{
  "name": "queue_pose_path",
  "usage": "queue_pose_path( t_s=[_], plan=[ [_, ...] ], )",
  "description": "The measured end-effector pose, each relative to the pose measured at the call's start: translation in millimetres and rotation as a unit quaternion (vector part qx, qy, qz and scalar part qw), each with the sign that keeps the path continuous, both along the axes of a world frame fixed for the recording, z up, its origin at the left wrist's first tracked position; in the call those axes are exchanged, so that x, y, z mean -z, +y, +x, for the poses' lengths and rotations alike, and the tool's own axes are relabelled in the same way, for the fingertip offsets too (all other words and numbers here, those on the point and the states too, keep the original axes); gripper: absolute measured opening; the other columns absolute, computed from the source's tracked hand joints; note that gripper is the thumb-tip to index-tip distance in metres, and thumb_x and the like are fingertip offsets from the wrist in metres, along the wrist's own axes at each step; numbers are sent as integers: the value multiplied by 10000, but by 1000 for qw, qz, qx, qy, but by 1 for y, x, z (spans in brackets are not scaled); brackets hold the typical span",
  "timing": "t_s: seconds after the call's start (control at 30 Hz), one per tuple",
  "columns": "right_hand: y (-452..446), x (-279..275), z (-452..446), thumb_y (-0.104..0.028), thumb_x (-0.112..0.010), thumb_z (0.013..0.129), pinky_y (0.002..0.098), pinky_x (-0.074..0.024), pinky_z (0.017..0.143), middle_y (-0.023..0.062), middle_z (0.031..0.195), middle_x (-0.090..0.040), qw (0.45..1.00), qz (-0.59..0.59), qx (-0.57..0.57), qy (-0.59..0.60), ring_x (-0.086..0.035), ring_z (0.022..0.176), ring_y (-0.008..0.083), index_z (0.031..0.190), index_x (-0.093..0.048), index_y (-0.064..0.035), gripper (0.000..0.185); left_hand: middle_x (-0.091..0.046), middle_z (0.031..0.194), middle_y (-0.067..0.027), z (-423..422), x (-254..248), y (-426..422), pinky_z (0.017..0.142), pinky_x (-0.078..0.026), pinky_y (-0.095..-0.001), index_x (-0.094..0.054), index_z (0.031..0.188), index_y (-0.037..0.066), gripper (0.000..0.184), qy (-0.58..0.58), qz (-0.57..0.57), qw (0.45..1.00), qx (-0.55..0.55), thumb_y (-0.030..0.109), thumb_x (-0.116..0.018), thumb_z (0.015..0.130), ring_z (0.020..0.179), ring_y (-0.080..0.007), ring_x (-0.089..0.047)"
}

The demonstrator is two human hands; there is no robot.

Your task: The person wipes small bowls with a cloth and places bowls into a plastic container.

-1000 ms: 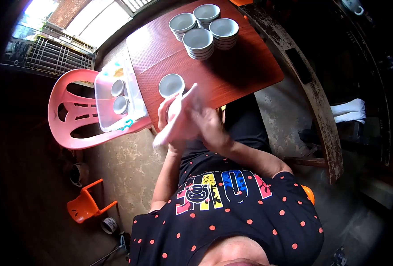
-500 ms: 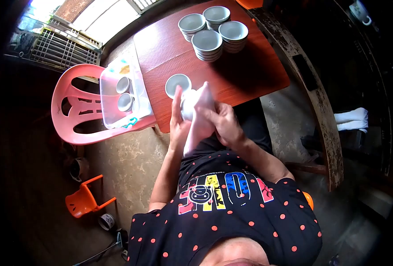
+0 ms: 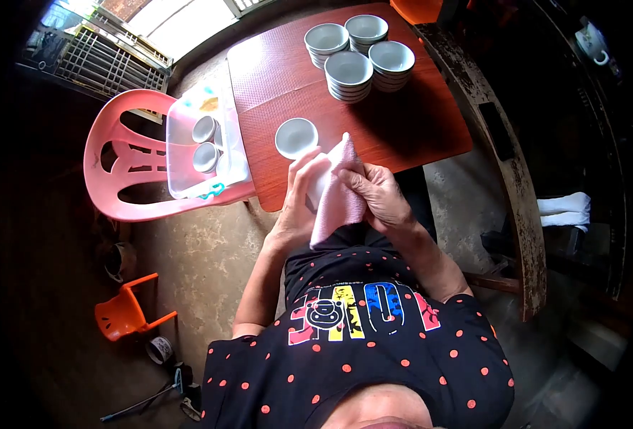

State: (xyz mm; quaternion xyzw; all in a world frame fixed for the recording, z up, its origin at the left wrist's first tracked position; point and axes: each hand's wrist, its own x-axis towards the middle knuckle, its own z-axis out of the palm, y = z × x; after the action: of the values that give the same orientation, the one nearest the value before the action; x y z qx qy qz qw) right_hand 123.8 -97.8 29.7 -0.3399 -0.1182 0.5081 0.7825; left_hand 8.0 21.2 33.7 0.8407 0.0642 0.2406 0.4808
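My left hand (image 3: 298, 204) is closed around a white bowl (image 3: 318, 187), mostly hidden by the fingers and a cloth. The pink cloth (image 3: 339, 194) drapes over the bowl's right side, pinched between the thumb and fingers of my right hand (image 3: 382, 199). Both hands are above the near edge of the red-brown table (image 3: 273, 93). Just beyond my left fingertips, a single white bowl (image 3: 296, 138) rests upright on the tabletop. Farther back stand several stacks of similar bowls (image 3: 349, 71).
To the left, a pink plastic chair (image 3: 109, 118) carries a clear plastic tub (image 3: 181, 182) with bowls (image 3: 206, 157) inside. A small orange chair (image 3: 120, 314) is on the floor at lower left. A worn wooden bench (image 3: 520, 193) runs along the right.
My left fingers have curled in more around the bowl, and the cloth has turned to show more of its face. The whole view has shifted slightly.
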Motion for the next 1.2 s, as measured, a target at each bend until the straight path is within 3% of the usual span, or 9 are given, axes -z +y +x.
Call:
queue_pose_path(
  t_s=[0.13,0.27,0.47,0.6,0.73,0.8,1.07,1.13,1.2],
  plan=[
    [-11,8,25,-166,-594,901,291,-563,523,94,906,-670,995,-29,-97,-4,-653,691,138,1075,-603,25,259,-466,1314,-152,-8,19,13,1044,-347,-359,-358,1343,-35,628,-45,-655,751,64,148,-646,816,1223,-236,-446],
    [-8,22,43,-133,-598,892,281,-560,584,94,929,-668,990,-55,-57,119,-658,746,153,1056,-610,-4,210,-599,1123,-122,-21,25,8,832,-499,-312,-524,1160,-65,373,-11,-675,727,123,144,-606,863,1021,-192,-580],
    [-23,-32,25,-101,-608,870,340,-526,803,119,1056,-631,924,-99,178,-323,-635,919,232,1115,-586,-27,257,-580,1178,-139,-10,5,-16,951,-456,-401,-464,1259,-33,509,-52,-664,744,55,122,-662,816,1079,-251,-577],
    [-12,-30,-19,-299,-744,678,552,-328,1008,147,1219,-529,584,-93,90,-801,-479,1175,345,1140,-592,-96,527,-597,1128,-109,-20,35,-15,879,-496,-350,-507,1190,-18,370,-14,-476,878,47,76,-601,844,1009,-233,-605],
    [10,3,13,-300,-700,740,502,-447,886,92,1051,-601,636,-80,102,-760,-594,1000,298,1100,-621,-105,417,-597,1130,-134,-16,16,-28,917,-445,-334,-492,1199,-85,418,50,-507,859,57,52,-631,829,1039,-198,-576],
    [14,2,22,-227,-590,883,344,-509,773,139,973,-617,927,-74,-54,-364,-635,852,296,1114,-606,-80,274,-590,1144,-108,-18,15,-26,952,-420,-319,-505,1193,-79,383,55,-507,856,86,44,-619,850,1057,-167,-552],
    [-1,-7,-8,-252,-679,721,507,-388,962,109,1143,-580,602,-25,112,-790,-516,1126,312,1079,-622,-105,391,-454,1275,-104,-25,36,-21,937,-441,-345,-292,1349,24,597,71,-325,943,16,124,-625,863,1112,-195,-516],
    [13,4,12,-246,-643,799,367,-490,803,87,996,-618,646,3,127,-752,-608,938,246,1048,-624,-54,315,-573,1149,-120,-24,23,-22,911,-450,-327,-464,1235,-65,448,72,-461,882,66,93,-633,851,1040,-183,-563],
    [11,5,18,-239,-547,886,321,-502,741,81,938,-626,951,-90,-56,-289,-625,858,195,1049,-614,-34,270,-616,1078,-114,-19,15,-30,884,-450,-298,-555,1121,-95,326,30,-482,875,39,31,-637,831,994,-163,-580]
  ],
)
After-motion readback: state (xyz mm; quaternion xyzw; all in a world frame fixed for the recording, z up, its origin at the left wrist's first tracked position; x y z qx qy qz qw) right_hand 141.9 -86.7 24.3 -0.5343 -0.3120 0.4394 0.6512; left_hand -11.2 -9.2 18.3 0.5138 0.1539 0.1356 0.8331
